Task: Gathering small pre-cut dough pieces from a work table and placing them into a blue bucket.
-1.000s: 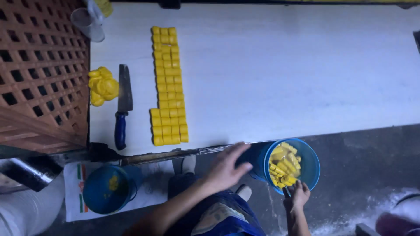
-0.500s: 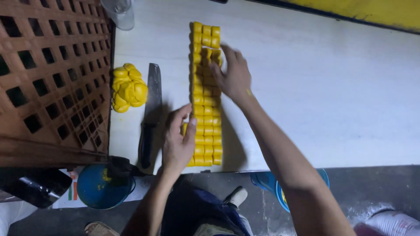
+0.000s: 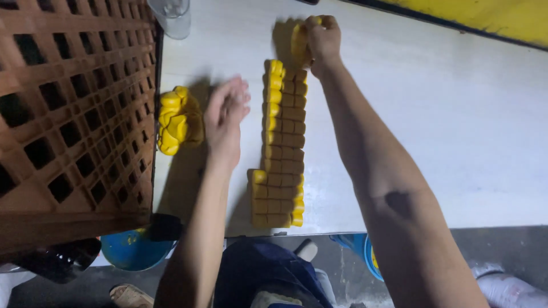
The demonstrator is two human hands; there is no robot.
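Note:
A long block of small yellow cut pieces [image 3: 281, 148] lies in rows on the white table [image 3: 445, 125], running from the near edge towards the far side. My right hand [image 3: 319, 40] is at the far end of the rows, fingers closed around a few yellow pieces [image 3: 299, 44] lifted off the table. My left hand [image 3: 225, 117] hovers flat with fingers together just left of the rows, holding nothing. A pile of yellow offcuts [image 3: 174, 120] sits left of that hand.
A brown lattice crate [image 3: 68, 114] covers the table's left side. A clear plastic cup [image 3: 171, 16] stands at the far left. Below the table edge are a blue bucket [image 3: 134, 251] and a blue bowl [image 3: 359, 251]. A yellow band [image 3: 491, 17] runs along the far edge.
My right hand moved from the middle of the rows to their far end and picked up pieces. My left hand lifted off the near end and shifted left. The knife is now hidden.

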